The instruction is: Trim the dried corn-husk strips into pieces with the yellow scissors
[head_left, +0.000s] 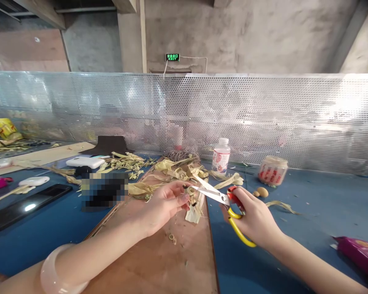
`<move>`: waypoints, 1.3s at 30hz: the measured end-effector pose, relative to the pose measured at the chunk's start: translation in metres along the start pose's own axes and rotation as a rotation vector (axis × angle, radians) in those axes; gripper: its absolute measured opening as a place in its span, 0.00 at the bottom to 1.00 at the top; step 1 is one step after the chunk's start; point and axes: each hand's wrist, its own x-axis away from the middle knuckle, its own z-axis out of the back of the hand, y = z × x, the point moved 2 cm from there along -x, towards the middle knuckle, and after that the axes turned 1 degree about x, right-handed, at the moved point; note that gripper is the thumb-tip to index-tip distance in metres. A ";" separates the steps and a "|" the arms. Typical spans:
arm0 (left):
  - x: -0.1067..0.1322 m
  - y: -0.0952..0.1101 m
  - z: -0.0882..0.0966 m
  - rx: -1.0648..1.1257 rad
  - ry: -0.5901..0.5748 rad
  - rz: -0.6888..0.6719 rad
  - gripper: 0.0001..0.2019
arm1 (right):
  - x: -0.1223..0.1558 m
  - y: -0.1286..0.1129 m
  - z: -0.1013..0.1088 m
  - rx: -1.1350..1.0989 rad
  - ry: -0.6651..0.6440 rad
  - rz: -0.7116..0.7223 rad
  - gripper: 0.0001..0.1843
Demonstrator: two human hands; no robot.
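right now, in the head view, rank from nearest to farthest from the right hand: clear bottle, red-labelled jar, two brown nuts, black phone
1. brown nuts, just beyond the right hand and its scissors.
2. jar and bottle, further back near the mesh wall; too close to call.
3. black phone, far left, past the left hand pinching a husk strip.

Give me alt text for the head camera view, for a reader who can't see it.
A person's right hand holds red-and-yellow scissors, blades open at a small roll of dried leaf pinched in the left hand, above a wooden board littered with leaf scraps. A plastic bottle and a jar stand behind on the blue table, before a perforated metal screen.
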 end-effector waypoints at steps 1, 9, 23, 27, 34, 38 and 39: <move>0.001 0.000 0.000 -0.018 -0.016 0.002 0.11 | 0.000 0.000 -0.001 -0.002 -0.002 -0.019 0.12; 0.004 -0.001 -0.001 -0.008 -0.133 0.026 0.11 | 0.001 -0.001 -0.004 0.045 -0.042 -0.017 0.12; 0.009 0.001 -0.005 0.162 -0.222 0.097 0.13 | 0.001 -0.010 0.006 0.038 0.031 0.096 0.14; 0.010 0.000 -0.005 0.145 -0.253 0.121 0.10 | 0.001 -0.009 0.005 0.044 0.024 0.082 0.14; 0.010 0.001 -0.005 0.103 -0.240 0.117 0.10 | 0.001 -0.010 0.004 0.021 -0.003 0.109 0.14; 0.008 -0.001 -0.003 0.092 -0.229 0.100 0.11 | 0.002 -0.011 0.005 0.014 -0.013 0.137 0.13; 0.008 -0.002 -0.002 0.086 -0.228 0.095 0.11 | 0.002 -0.011 0.005 0.014 -0.013 0.138 0.13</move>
